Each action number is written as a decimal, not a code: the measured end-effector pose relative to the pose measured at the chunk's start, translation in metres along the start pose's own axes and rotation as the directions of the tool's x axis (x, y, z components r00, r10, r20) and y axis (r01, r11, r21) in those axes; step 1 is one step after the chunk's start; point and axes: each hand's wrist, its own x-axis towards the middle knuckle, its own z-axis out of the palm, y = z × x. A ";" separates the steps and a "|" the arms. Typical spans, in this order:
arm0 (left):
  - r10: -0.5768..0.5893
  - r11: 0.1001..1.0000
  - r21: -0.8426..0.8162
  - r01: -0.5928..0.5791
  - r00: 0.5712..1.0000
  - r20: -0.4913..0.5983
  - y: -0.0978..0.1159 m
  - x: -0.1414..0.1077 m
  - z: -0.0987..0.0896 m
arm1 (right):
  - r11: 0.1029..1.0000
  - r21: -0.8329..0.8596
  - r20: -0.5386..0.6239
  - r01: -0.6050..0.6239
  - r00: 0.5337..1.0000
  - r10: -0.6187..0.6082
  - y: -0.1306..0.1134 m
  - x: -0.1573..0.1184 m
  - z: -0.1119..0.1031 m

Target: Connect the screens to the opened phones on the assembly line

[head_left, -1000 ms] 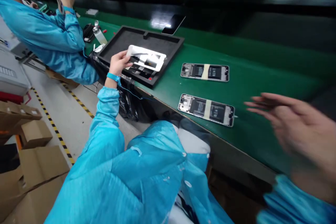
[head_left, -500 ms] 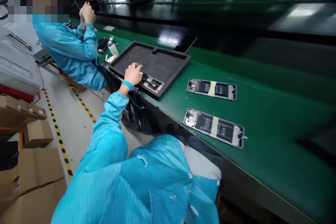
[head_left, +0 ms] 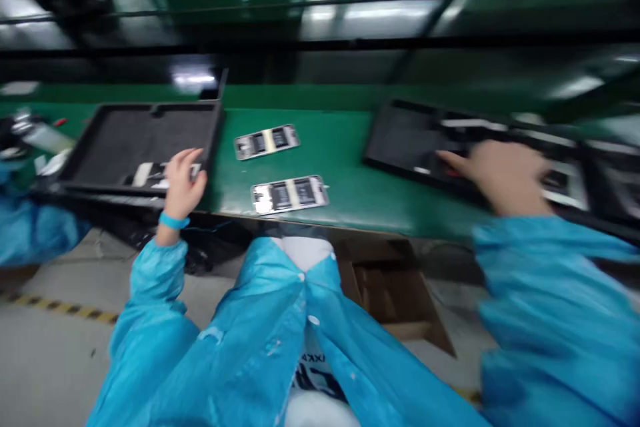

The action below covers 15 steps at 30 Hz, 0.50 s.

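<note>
My left hand (head_left: 183, 180) rests at the near edge of a black foam-lined tray (head_left: 145, 105), its fingers apart, beside white pieces (head_left: 145, 175) lying in the tray. To its right, two opened smartphone bodies with taped batteries (head_left: 267, 143) (head_left: 290, 195) lie flat on the green bench (head_left: 360, 173). My right hand (head_left: 505, 177), blurred, reaches over a second black tray (head_left: 400, 140). White panels (head_left: 565, 183) lie in that tray beyond the hand. Whether the right hand touches anything is hidden by the blur.
A co-worker's blue sleeve (head_left: 30, 230) shows at the far left, behind a bottle (head_left: 45, 139) on the bench. An open cardboard box (head_left: 395, 293) stands on the floor below the bench. Yellow-and-black tape (head_left: 65, 309) marks the floor.
My view has swung right, bringing the second tray into sight. My right hand has moved over that tray. The white panel held above the left tray a second ago now lies down in it.
</note>
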 end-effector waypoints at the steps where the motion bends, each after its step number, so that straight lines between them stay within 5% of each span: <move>1: 0.013 1.000 -0.023 -0.014 1.000 -0.022 0.000 0.001 0.004 | 0.999 0.036 0.035 -0.037 0.999 0.035 0.014 -0.001 0.004; 8: 0.101 0.982 -0.144 -0.120 0.986 -0.131 0.008 0.003 0.021 | 0.952 0.304 -0.068 0.011 0.998 0.010 0.041 0.035 0.019; 15: 0.138 0.969 -0.170 -0.181 0.961 -0.238 0.032 -0.003 0.012 | 0.895 0.439 -0.295 -0.075 0.929 0.222 0.091 0.035 0.015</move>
